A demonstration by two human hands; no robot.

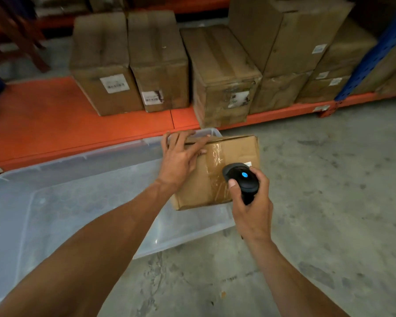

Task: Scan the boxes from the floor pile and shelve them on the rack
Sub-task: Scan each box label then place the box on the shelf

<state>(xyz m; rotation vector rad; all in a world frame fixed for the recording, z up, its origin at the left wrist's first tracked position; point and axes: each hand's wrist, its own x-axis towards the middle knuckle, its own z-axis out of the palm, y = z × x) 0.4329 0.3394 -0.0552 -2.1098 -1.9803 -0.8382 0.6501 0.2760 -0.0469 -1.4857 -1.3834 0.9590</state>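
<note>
Head view: we find a taped brown cardboard box (pixel 217 172) under scan at the clear plastic tub (pixel 55 202).
We note the left hand (pixel 181 156) gripping the box's far top edge, fingers curled over it, the box propped on the tub's right rim. The right hand (pixel 252 202) clasps a black handheld scanner (pixel 240 177), blue light lit, just above the box. Labelled brown cartons (pixel 160 62) stand on the orange rack shelf (pixel 44 120) behind.

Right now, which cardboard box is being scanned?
The taped box resting on the clear bin's rim, off the rack: left hand holds it, right hand aims the scanner.
</note>
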